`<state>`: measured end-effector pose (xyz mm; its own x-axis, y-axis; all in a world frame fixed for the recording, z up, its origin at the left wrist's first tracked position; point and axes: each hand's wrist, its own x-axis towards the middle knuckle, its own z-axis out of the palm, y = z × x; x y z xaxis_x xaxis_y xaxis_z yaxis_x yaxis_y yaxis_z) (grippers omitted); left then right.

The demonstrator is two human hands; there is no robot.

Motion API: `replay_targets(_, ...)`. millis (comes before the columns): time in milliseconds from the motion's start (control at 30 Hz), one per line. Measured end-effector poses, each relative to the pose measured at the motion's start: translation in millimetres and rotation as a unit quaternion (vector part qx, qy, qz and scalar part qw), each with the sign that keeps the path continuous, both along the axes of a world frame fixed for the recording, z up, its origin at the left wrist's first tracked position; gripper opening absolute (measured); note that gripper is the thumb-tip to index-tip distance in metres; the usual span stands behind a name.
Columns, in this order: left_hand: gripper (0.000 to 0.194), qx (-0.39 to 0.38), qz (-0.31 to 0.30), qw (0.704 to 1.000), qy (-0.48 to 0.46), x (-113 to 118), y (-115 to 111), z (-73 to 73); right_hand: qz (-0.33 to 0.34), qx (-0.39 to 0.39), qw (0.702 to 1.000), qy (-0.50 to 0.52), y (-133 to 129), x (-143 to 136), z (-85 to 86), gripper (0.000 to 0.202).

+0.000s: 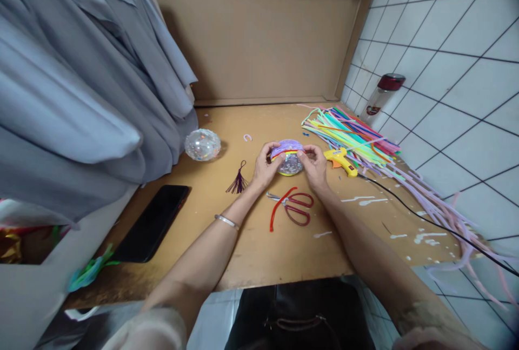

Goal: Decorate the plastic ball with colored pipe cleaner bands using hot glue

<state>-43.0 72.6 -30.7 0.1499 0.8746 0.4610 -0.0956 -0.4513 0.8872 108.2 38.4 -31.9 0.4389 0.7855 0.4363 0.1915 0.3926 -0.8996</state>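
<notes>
Between my two hands is a clear ball (291, 165), its upper part covered in purple pipe cleaner with red and yellow strips around its middle. My left hand (267, 166) grips its left side, thumb pressed on the strip. On the other side my right hand (314, 165) holds it with fingers curled behind and thumb in front. Below the ball lie red-handled scissors (299, 208), a red pipe cleaner piece (277, 211) across their blades. A yellow glue gun (343, 161) rests just right of my right hand.
A bundle of coloured pipe cleaners (357, 136) spreads along the right wall. A second clear ball (203, 145), a dark tassel (237, 179) and a black phone (152, 223) lie leftward. The glue gun's cord (421, 209) runs off right. A jar (381, 96) stands by the tiles.
</notes>
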Motion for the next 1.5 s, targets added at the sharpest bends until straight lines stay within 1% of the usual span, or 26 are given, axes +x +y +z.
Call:
replay_targets(167,0.049,-0.012,-0.004,1.000,-0.020,2,1,-1.7,-0.011,0.006,1.000,-0.009,3,0,-0.4,0.040)
replay_targets(400,0.053,-0.022,0.002,0.999,-0.035,-2,4,-3.9,-0.006,0.011,1.000,-0.019,-1,0,3.8,0.042)
replay_targets(600,0.065,-0.028,-0.048,0.998,-0.029,-4,2,-5.7,0.002,0.001,1.000,-0.015,4,5,-4.6,0.042)
replay_targets(700,0.077,-0.025,-0.059,0.998,-0.001,-4,2,-6.6,0.004,-0.006,1.000,-0.017,7,7,-9.0,0.043)
replay_targets(800,0.088,-0.008,-0.037,0.999,0.033,-3,2,-7.8,0.006,-0.006,1.000,-0.017,7,7,-9.5,0.042)
replay_targets(967,0.085,0.015,-0.001,0.999,0.045,-1,5,-9.8,0.019,0.013,1.000,0.013,7,6,-7.2,0.042)
replay_targets(1133,0.088,-0.001,-0.005,0.998,0.055,-2,7,-10.2,0.020,0.009,1.000,0.018,8,6,-7.6,0.045)
replay_targets(1333,0.095,-0.003,-0.001,0.998,0.063,-3,7,-10.3,-0.004,0.015,1.000,-0.005,6,7,-5.2,0.043)
replay_targets(1500,0.096,-0.007,-0.002,0.998,0.063,-4,9,-10.7,-0.021,0.015,1.000,-0.003,7,11,-4.8,0.043)
